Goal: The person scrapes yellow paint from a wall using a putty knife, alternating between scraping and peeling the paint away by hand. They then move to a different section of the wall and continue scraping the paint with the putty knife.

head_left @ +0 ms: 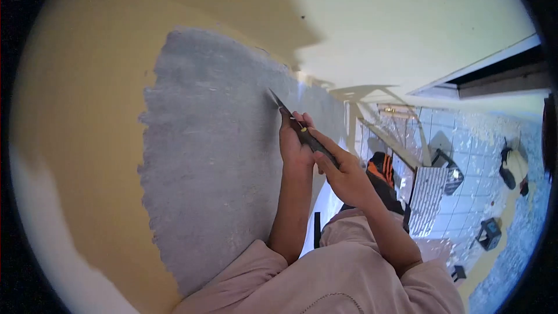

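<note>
My right hand [347, 175] is closed around the dark handle of a putty knife [326, 152]. Its thin blade, seen nearly edge-on, points up and to the left, past a small yellow band at the handle's end. My left hand [296, 146] is closed around the blade's lower part, thumb on one side and fingers on the other. Behind both hands stretches a grey plastered patch [203, 134] with ragged edges, set in a yellowish wall [110, 81]. The blade's tip overlaps the patch in this view.
Below on the right lies a tiled floor [474, 197] with white splatter. A corrugated board [429, 200] sits near my shoe [381, 168]. Farther off are a black-and-white item [512, 166] and a small dark box [489, 234]. A dark opening [500, 70] shows at upper right.
</note>
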